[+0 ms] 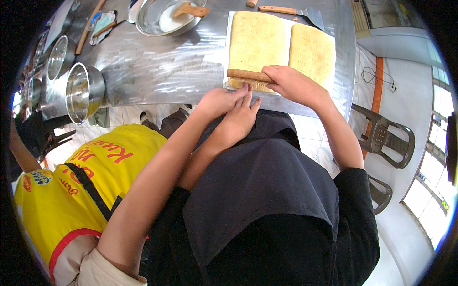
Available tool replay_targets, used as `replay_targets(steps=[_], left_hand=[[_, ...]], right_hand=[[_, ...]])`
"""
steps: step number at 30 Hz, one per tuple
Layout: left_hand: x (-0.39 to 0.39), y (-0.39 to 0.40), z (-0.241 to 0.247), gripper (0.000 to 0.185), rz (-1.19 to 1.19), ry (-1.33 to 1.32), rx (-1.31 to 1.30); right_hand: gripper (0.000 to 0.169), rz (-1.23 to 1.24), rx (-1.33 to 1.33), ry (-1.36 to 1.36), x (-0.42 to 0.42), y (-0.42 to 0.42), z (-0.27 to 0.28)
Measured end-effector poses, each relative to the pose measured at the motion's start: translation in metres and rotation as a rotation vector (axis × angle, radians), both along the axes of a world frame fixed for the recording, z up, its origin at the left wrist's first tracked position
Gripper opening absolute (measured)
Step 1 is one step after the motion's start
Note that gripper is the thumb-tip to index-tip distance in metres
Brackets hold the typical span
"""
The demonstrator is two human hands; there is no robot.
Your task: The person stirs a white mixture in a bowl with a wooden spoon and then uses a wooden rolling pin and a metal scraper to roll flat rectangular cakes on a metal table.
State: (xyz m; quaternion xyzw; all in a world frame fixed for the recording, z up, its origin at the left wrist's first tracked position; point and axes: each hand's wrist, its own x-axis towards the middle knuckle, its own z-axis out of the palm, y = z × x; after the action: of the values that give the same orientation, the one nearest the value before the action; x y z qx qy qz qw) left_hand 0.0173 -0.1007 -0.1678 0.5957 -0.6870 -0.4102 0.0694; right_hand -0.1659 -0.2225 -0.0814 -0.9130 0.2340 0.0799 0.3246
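Note:
Two flat, yellow baked sheets, a left one (257, 43) and a right one (311, 50), lie side by side on white paper or board. Rows of small holes mark their tops. My right hand (291, 85) grips one end of a brown wooden rod (247, 75), which lies across the near end of the left sheet. My left hand (238, 119) is at that sheet's near edge with its fingers apart, holding nothing. A co-worker's hand (218, 102) reaches in from the left beside my left fingers, partly overlapping them; its exact contact is unclear.
The co-worker in a yellow apron (118, 153) stands close at my left. On the metal table (161, 71) are a bowl with white contents (146, 25), a wooden-handled spatula (279, 9) and deeper metal bowls (96, 89). A plastic chair (386, 136) stands at right.

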Motion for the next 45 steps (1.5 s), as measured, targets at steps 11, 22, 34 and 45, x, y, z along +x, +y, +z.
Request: replay_targets(steps=[11, 22, 34, 45], left_hand=[[-0.011, -0.013, -0.024, 0.029, -0.189, -0.095, -0.186], [-0.023, -0.003, -0.037, 0.039, -0.178, -0.067, -0.382], [-0.044, -0.013, -0.032, 0.043, -0.238, -0.107, -0.297], [-0.058, 0.041, -0.033, 0.043, -0.217, -0.106, -0.369]], right_hand=[[0.02, 0.004, -0.014, -0.027, -0.001, 0.003, -0.008], [0.021, 0.014, 0.035, 0.022, -0.001, -0.004, -0.006], [0.024, 0.043, 0.04, 0.019, -0.002, -0.007, -0.01], [0.019, 0.047, 0.029, 0.004, -0.007, -0.006, -0.014]])
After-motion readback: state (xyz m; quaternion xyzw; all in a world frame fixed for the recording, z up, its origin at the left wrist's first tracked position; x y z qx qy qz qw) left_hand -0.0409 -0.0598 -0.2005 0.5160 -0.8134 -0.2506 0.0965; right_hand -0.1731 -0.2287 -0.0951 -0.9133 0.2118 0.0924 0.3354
